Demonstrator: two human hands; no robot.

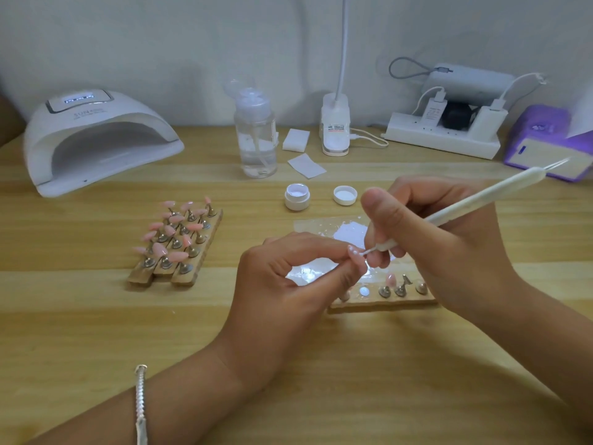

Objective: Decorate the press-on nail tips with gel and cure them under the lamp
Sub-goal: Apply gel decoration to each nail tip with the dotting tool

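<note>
The left hand [282,284] is pinching a small pink press-on nail tip [355,254] between thumb and fingertips, holding it above the light wooden tabletop [96,316]. The right hand [442,245] is gripping a long white dotting pen [475,202] pen-fashion, and its fine point is touching the held tip, which is bearing white dots.

Just beneath the hands, a narrow wooden holder strip [382,305] is carrying metal stands, one with a pink tip. A clear plastic film [321,224] smeared with white gel is lying behind it. A small open white gel jar [297,196] and its round white lid [345,195] are standing just beyond the film.

To the left, three wooden holder strips [176,245] are lying side by side, loaded with pink tips. The white domed curing lamp [96,139] is sitting at the far left, its display lit. A silver bracelet [141,403] is circling the left wrist.
</note>
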